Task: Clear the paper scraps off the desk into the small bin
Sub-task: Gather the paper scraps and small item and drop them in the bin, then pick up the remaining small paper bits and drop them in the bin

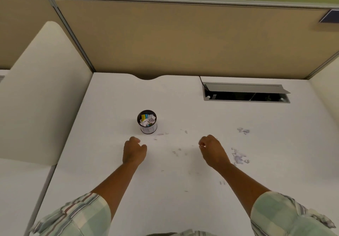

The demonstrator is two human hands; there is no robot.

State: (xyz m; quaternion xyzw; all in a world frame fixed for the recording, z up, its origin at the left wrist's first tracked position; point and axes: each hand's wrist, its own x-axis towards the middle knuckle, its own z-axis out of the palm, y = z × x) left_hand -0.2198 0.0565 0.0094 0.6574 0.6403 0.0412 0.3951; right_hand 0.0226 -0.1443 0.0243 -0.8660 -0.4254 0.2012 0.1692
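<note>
A small round black bin (147, 128) with a white label stands on the white desk (110, 162), filled with crumpled white, yellow and blue paper. My left hand (134, 150) hovers just below the bin, fingers curled in a loose fist. My right hand (212, 150) is at the same height further right, fingers also curled; I cannot tell if anything small is pinched in it. A cluster of pale scraps (239, 157) lies right of my right hand, another small cluster (243, 131) further back. Tiny scraps (176, 152) dot the desk between my hands.
An open cable hatch (245, 93) with a raised grey flap sits at the desk's back right. Tan partition panels (183, 39) wall the back. A cream side divider (40, 92) rises at the left, with a neighbouring desk beyond it.
</note>
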